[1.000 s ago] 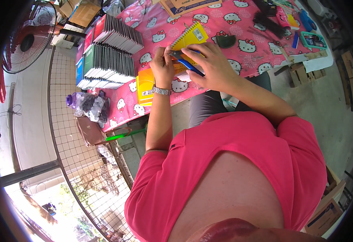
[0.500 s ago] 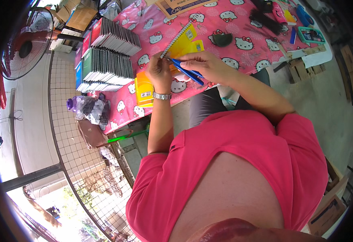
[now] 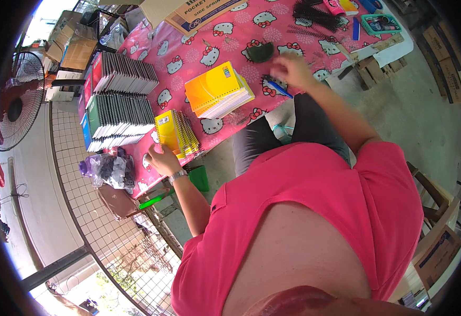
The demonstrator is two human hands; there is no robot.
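Both hands busy on the pink cartoon-cat tablecloth (image 3: 230,31), one on each side of the notebooks.

Left hand (image 3: 162,158) is closed on the near-left end of a small row of yellow spiral notebooks (image 3: 176,132) standing on edge by the near table edge. Right hand (image 3: 292,71) is a bit blurry, so can't tell if its fingers are together or apart; it sits just beside a blue pen (image 3: 278,87) lying on the cloth. Between the hands there's a flat stack of yellow-orange spiral notebooks (image 3: 217,90). Far left, rows of dark-edged notebooks (image 3: 119,108) stand packed together.
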